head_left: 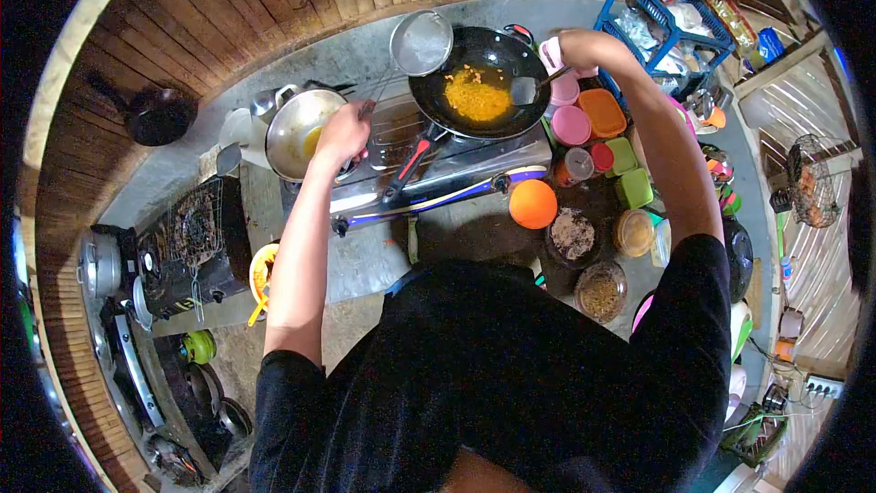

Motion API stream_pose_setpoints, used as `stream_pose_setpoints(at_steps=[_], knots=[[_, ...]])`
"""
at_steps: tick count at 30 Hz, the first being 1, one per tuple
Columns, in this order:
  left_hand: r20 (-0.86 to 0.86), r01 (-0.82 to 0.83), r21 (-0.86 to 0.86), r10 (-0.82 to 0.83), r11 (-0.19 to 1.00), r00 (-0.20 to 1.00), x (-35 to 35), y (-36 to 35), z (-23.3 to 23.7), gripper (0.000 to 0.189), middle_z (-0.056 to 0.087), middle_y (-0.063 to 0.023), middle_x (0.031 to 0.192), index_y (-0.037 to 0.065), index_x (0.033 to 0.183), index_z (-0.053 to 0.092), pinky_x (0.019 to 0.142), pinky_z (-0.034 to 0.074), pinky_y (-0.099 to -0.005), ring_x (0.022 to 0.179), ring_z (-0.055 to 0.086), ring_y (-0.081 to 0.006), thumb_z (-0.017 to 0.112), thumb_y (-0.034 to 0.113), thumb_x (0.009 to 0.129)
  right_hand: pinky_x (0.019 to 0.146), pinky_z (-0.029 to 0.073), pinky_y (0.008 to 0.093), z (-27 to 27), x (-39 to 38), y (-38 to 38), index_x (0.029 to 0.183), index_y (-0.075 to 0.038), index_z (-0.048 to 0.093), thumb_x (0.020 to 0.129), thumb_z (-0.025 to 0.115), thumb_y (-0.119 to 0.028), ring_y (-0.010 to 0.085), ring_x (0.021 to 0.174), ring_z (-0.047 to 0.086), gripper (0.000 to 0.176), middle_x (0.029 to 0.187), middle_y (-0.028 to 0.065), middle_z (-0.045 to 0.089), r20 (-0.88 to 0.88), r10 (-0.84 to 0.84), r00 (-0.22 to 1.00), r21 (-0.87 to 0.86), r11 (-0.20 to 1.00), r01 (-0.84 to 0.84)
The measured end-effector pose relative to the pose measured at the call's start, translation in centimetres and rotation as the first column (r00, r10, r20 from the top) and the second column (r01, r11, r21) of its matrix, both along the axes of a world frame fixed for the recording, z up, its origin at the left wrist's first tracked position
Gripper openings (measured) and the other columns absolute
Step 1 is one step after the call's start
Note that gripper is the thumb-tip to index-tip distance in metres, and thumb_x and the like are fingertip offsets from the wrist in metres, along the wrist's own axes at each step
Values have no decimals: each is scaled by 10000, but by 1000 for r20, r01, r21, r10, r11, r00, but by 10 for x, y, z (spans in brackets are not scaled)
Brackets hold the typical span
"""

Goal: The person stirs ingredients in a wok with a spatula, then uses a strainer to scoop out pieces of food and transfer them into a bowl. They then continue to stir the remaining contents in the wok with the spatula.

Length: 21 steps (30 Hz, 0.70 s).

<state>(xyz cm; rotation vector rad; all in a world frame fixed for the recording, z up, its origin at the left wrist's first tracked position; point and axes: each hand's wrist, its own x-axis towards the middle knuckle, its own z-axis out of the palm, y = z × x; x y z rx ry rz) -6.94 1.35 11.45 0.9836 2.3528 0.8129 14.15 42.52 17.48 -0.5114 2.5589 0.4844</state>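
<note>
Both hands clench handle ends: left hand (342,134) a likely light skimmer (421,42), right hand (577,47) a stiff spatula (525,89), its blade in the wok (497,48) beyond the fingers.

My left hand (342,134) grips the handle of a mesh skimmer (421,42), held at the far left rim of the black wok (497,47). My right hand (577,47) holds a spatula (526,89), its blade in the wok just right of the yellow food (476,97). A steel bowl (294,123) stands left of the wok.
</note>
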Motion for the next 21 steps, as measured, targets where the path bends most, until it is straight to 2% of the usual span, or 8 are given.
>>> stream_pose_setpoints(at_steps=[1, 3, 6, 13, 16, 17, 20, 21], knots=[[-9, -5, -36, 4, 999, 1000, -4, 6, -2, 360, 645, -144, 629, 51, 1229, 579, 467, 509, -352, 465, 623, -203, 446, 110, 900, 595, 532, 360, 6, -2, -13, 771, 22, 700, 667, 636, -48, 290, 627, 671, 141, 700, 183, 674, -2, -3, 1000, 0, 1000, 3], [-44, 8, -85, -12, 996, 999, -11, 16, -4, 369, 649, -145, 630, 58, 1227, 584, 488, 517, -358, 467, 627, -210, 450, 108, 887, 572, 511, 429, 15, -9, -42, 801, 3, 713, 729, 688, -169, 248, 621, 650, 187, 742, 162, 692, -31, -743, 668, -99, 668, 738], [-87, 19, -139, -32, 990, 996, -14, 26, -5, 378, 653, -141, 627, 73, 1215, 598, 525, 529, -365, 474, 635, -219, 457, 109, 866, 566, 512, 418, 25, -9, -48, 804, -16, 719, 739, 705, -183, 232, 624, 649, 180, 722, 135, 695, 5, -820, 572, -104, 569, 816], [-72, 49, -134, -59, 990, 996, -15, 34, -10, 344, 654, -122, 615, 70, 1166, 623, 526, 529, -356, 480, 643, -208, 450, 115, 871, 556, 498, 405, 32, 25, -74, 819, -31, 693, 760, 639, -184, 221, 625, 649, 173, 691, 139, 656, 73, -828, 556, -419, 480, 770], [-26, 41, -118, -44, 992, 999, -16, 35, -18, 338, 649, -118, 606, 59, 1171, 616, 514, 526, -346, 474, 638, -198, 450, 122, 883, 580, 547, 345, -24, 33, -44, 862, -24, 723, 776, 640, -91, 213, 608, 673, 137, 732, 141, 696, 9, -839, 545, -453, 482, 750], [-25, 42, -119, -45, 992, 999, -16, 34, -18, 338, 649, -118, 606, 59, 1171, 616, 514, 526, -346, 474, 638, -198, 450, 122, 883, 648, 553, 334, -65, 39, -2, 880, -28, 720, 791, 631, -114, 238, 656, 679, 152, 762, 146, 697, -226, -283, 932, -301, 930, 210], [-26, 39, -112, -42, 993, 999, -10, 33, -16, 343, 643, -114, 599, 44, 1183, 604, 503, 521, -342, 465, 632, -191, 454, 124, 885, 679, 544, 329, -101, 45, -26, 903, -29, 715, 806, 639, -155, 248, 697, 675, 177, 760, 148, 693, -317, -568, 760, -537, 768, 349], [-20, 34, -109, -37, 993, 999, -9, 33, -15, 345, 642, -115, 598, 37, 1186, 599, 498, 517, -342, 459, 627, -191, 456, 118, 882, 660, 533, 347, -100, 39, -37, 950, -32, 713, 817, 638, -187, 247, 685, 671, 217, 750, 157, 686, -114, -682, 723, -614, 620, 489]])
